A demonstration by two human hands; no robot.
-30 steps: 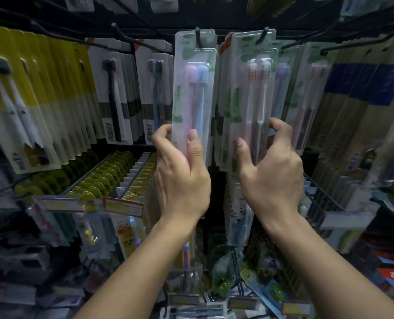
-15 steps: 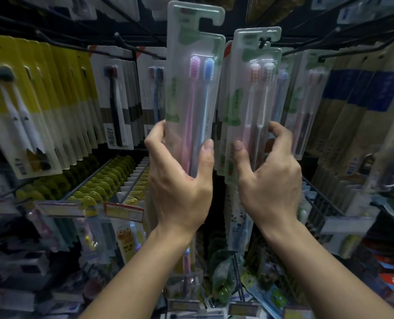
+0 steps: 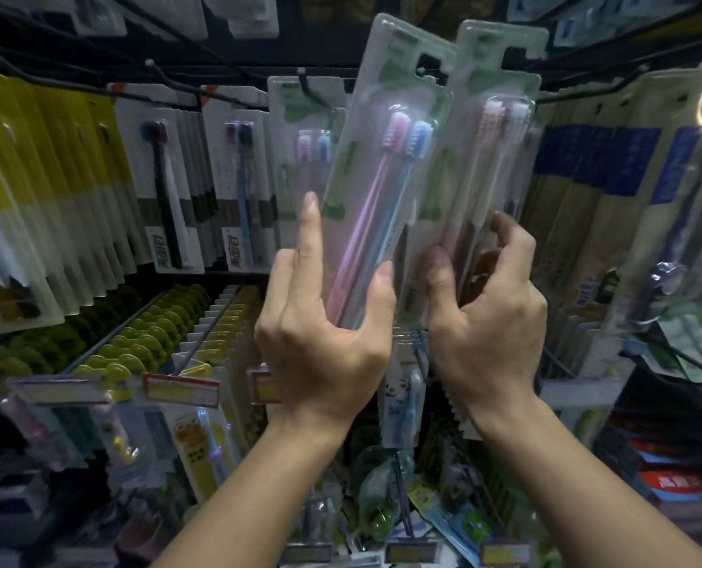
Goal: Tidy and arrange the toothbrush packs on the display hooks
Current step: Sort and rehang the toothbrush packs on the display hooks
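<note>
My left hand [image 3: 320, 342] grips the bottom of a clear pack with a pink and a blue toothbrush [image 3: 386, 166]. The pack is off its hook and tilted to the right. My right hand [image 3: 488, 330] holds the lower part of a second clear pack with pink and white brushes [image 3: 492, 157], its hang slot up beside the first pack's top. Behind them, a matching pink-and-blue pack [image 3: 300, 166] hangs on a black hook [image 3: 306, 82].
Yellow packs [image 3: 33, 207] fill the hooks at the left, single-brush white cards [image 3: 168, 190] hang beside them, and blue-and-tan packs [image 3: 595, 207] hang at the right. Below are rows of yellow items [image 3: 152, 334] with price tags [image 3: 181, 389], and more hanging goods.
My left hand has lifted the pink-and-blue pack off its hook and tilted it right. My right hand has raised its pack as well, and both packs are now closer to the camera.
</note>
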